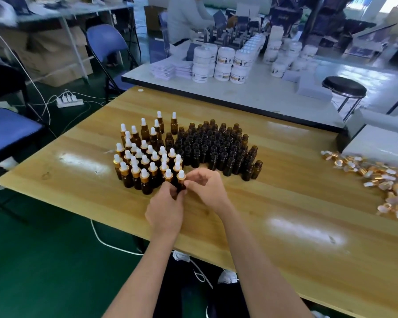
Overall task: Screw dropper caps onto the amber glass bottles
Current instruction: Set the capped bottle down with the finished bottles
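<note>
An amber bottle [181, 187] is being gripped in the curled fingers of the left hand [166, 212] near the middle of the wooden table [285, 226], just in front of the capped bottles [145, 161]. Its dropper cap [181, 175] is being pinched by the right hand [208, 187]. Uncapped bottles [216, 148] are being kept alongside, and loose caps [381, 177] are being kept piled at the table's right edge.

One wide-angle camera, worn on the person's head, looked forward and down across the wooden table [285, 214] from above its near edge. It sat close, at arm's reach: the left hand [164, 214] and right hand [207, 187] met over the table's middle. The view also took in green floor [44, 260] left of the table and a white bench [262, 95] beyond its far edge.
</note>
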